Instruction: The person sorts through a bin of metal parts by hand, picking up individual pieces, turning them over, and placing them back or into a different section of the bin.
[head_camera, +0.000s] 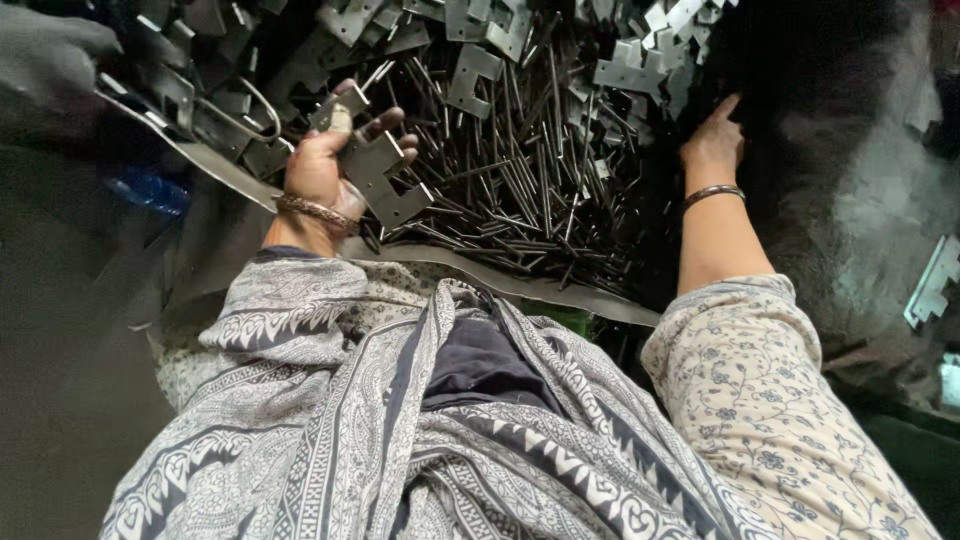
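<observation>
We held a small stack of flat, notched grey metal brackets (375, 170) in our left hand (325, 165), fingers curled around it, thumb pressed on top to keep the pieces squared, just above the pile of thin dark rods (530, 190). Our right hand (712, 145) reached to the pile's far edge, forefinger extended, holding nothing. More stamped plates (475, 70) lay scattered beyond, dull and sharp-cornered.
</observation>
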